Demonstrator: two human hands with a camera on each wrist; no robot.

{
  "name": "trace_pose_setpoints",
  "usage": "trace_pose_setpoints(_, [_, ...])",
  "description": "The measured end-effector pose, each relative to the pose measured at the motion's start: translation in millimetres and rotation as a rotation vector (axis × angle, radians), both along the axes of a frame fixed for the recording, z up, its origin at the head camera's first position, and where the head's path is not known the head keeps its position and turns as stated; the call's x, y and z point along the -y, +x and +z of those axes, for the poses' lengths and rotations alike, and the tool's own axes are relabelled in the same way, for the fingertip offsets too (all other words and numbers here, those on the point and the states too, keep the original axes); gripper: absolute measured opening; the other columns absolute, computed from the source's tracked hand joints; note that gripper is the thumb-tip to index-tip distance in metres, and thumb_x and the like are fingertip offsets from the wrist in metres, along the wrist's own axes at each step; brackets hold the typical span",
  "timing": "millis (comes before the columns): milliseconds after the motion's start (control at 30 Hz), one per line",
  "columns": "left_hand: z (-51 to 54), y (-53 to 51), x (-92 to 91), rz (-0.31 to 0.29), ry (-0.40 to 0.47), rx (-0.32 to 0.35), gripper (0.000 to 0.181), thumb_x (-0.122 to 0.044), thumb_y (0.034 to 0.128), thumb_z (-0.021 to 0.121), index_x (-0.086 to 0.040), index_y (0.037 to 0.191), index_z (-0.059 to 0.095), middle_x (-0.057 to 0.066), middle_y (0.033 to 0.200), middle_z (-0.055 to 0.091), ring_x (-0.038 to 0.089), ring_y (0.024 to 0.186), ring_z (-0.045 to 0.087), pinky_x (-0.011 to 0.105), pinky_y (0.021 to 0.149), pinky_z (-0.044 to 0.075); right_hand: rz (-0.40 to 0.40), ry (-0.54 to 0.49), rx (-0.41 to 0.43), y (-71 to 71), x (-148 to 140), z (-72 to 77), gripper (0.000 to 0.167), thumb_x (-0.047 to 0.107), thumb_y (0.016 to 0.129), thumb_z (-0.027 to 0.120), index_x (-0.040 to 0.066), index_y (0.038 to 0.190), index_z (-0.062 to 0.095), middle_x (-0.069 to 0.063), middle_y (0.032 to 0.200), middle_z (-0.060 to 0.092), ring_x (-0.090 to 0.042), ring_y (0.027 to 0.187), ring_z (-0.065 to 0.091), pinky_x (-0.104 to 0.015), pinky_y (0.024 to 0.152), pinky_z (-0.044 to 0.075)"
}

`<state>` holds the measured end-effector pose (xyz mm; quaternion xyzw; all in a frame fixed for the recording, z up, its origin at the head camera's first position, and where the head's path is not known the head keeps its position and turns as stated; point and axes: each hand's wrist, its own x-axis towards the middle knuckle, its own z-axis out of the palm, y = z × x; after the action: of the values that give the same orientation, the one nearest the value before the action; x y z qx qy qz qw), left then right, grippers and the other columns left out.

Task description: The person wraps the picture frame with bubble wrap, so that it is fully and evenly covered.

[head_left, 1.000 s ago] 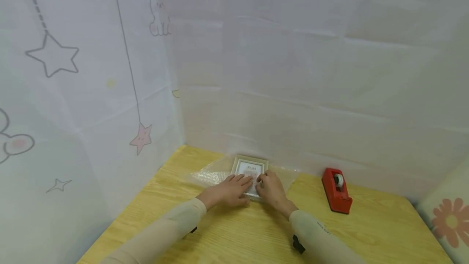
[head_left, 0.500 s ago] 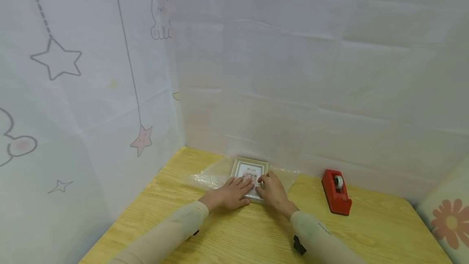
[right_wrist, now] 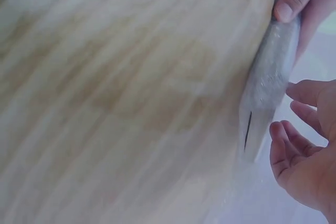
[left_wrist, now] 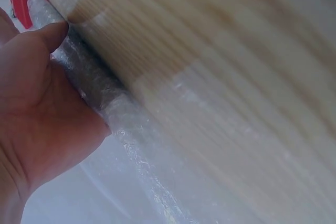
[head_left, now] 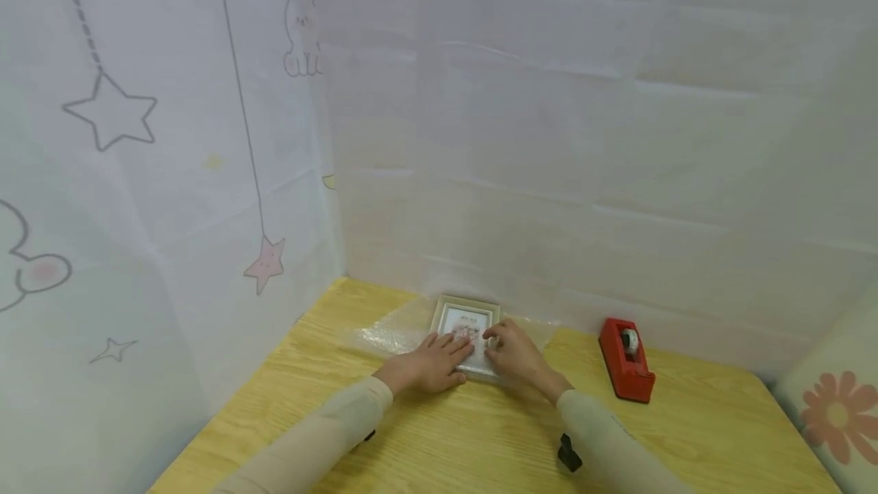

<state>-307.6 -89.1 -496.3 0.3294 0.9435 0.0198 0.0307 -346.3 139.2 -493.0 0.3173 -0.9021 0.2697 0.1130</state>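
Observation:
A picture frame [head_left: 454,317] with a pale border and a printed picture lies near the back of the wooden table, on clear bubble wrap [head_left: 394,332]. Part of the wrap covers its near end and side edge [right_wrist: 265,82]. My left hand [head_left: 432,364] rests flat over that covered end, its thumb [left_wrist: 54,35] at the near edge. Over the frame's right side is my right hand [head_left: 517,354]. Its fingers [right_wrist: 295,148] are loosely bent, with gaps between them; one fingertip is close to the wrapped edge. I see nothing pinched in them.
A red tape dispenser [head_left: 626,362] with a roll of tape stands to the right of the frame. White printed sheets [head_left: 549,136] hang behind the table [head_left: 439,441] and at its sides. Bubble wrap spreads out both left and right of the frame.
My right hand has shifted slightly to the right, its wrist and forearm swinging outward. My left hand stays on the wrapped frame. The head view has tilted a little.

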Motion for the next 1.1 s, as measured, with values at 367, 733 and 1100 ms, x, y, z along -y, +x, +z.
trace_pose_setpoints(367, [0.0, 3.7, -1.2, -0.006, 0.038, -0.025, 0.066, -0.044, 0.1083, 0.046, -0.012, 0.163, 0.027, 0.008, 0.167, 0.020, 0.035, 0.151, 0.018, 0.058, 0.118, 0.014, 0.025, -0.051, 0.058, -5.2, -18.7, 21.5, 0.025, 0.004, 0.092, 0.075, -0.001, 0.116, 0.070, -0.018, 0.119, 0.060, -0.042, 0.103, 0.061, -0.052, 0.081, 0.053])
trace_pose_setpoints(733, [1.3, 5.0, 0.9, -0.001, 0.008, -0.048, 0.064, -0.041, 0.1092, 0.044, -0.012, 0.163, 0.026, 0.009, 0.167, 0.020, 0.035, 0.151, 0.018, 0.058, 0.118, 0.016, 0.028, -0.084, 0.039, -24.4, -24.2, 35.7, 0.027, 0.009, 0.093, 0.075, -0.003, 0.117, 0.070, -0.021, 0.120, 0.064, -0.043, 0.108, 0.061, -0.055, 0.086, 0.052])
trace_pose_setpoints(1100, [-23.1, -9.6, 2.4, 0.008, 0.047, -0.044, 0.065, -0.048, 0.1091, 0.038, -0.017, 0.165, 0.022, 0.003, 0.169, 0.016, 0.031, 0.153, 0.013, 0.055, 0.120, 0.009, -0.004, -0.097, 0.014, -47.5, -5.3, 41.6, 0.042, 0.014, 0.095, 0.074, -0.005, 0.131, 0.063, -0.025, 0.134, 0.059, -0.043, 0.125, 0.053, -0.058, 0.102, 0.042])
